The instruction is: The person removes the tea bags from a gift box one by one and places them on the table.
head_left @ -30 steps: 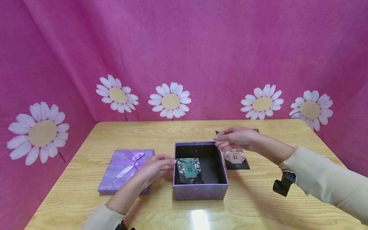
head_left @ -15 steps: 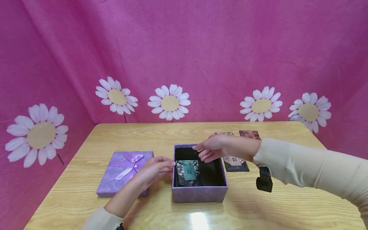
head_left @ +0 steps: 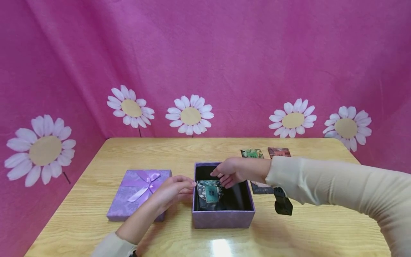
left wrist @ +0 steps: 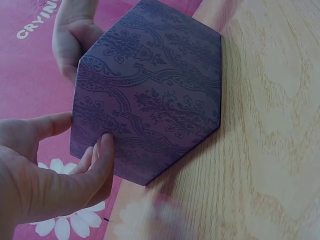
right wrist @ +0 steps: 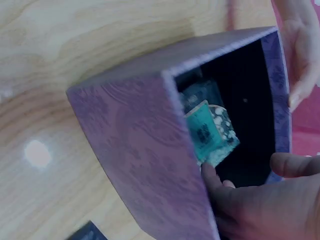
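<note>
A purple patterned gift box [head_left: 223, 218] stands uncovered on the table, its inside black. Within it, on the left, lies a flat dark sachet [head_left: 210, 192] with a teal label and white flowers. My left hand [head_left: 176, 189] grips the box's left side; in the left wrist view the thumb is at the rim and the fingers [left wrist: 102, 155] lie against the outer wall. My right hand [head_left: 232, 172] reaches down into the box from the right, fingers loosely bent. The right wrist view has its fingertips [right wrist: 209, 172] right at the sachet's edge, with the thumb apart.
The purple lid [head_left: 141, 194] with a ribbon bow lies left of the box. Behind and right are a green-labelled sachet [head_left: 252, 153], a red sachet [head_left: 279, 152] and a dark sachet [head_left: 262, 189] partly hidden by my right arm.
My right hand has moved left and down, from over the box's right rim into the box beside the sachet. My left hand has stayed at the left rim.
</note>
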Demonstrator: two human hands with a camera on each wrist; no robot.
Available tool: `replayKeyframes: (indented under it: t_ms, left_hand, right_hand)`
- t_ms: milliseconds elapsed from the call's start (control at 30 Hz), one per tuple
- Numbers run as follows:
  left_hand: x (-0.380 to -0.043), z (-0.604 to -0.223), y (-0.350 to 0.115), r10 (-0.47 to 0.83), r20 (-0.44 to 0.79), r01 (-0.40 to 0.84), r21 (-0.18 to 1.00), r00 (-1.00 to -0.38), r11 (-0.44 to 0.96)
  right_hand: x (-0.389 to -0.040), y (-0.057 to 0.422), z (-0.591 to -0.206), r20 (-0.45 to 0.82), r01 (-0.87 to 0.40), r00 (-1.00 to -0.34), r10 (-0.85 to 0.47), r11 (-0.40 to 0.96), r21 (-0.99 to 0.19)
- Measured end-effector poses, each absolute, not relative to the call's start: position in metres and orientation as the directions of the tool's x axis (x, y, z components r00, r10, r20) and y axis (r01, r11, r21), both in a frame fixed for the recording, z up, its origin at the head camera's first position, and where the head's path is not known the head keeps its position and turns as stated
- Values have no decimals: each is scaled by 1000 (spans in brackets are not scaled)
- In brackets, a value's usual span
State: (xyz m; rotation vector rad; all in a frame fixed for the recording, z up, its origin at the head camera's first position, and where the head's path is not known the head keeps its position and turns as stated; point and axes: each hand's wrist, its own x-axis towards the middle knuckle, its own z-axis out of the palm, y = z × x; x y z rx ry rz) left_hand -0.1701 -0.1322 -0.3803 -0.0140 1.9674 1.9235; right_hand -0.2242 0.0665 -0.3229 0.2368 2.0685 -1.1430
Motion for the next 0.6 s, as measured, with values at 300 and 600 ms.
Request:
replayKeyframes:
  t_ms: [300, 600]
  left_hand:
    - [-169, -382, -132, 276, -283, -281, 959, -919, 46]
    - [-171, -382, -132, 265, -282, -278, 959, -922, 54]
  right_hand:
    - [-216, 67, -341, -689, 529, -708, -159, 528, -665]
    - [-207, 71, -350, -713, 570, -688, -130, 512, -643]
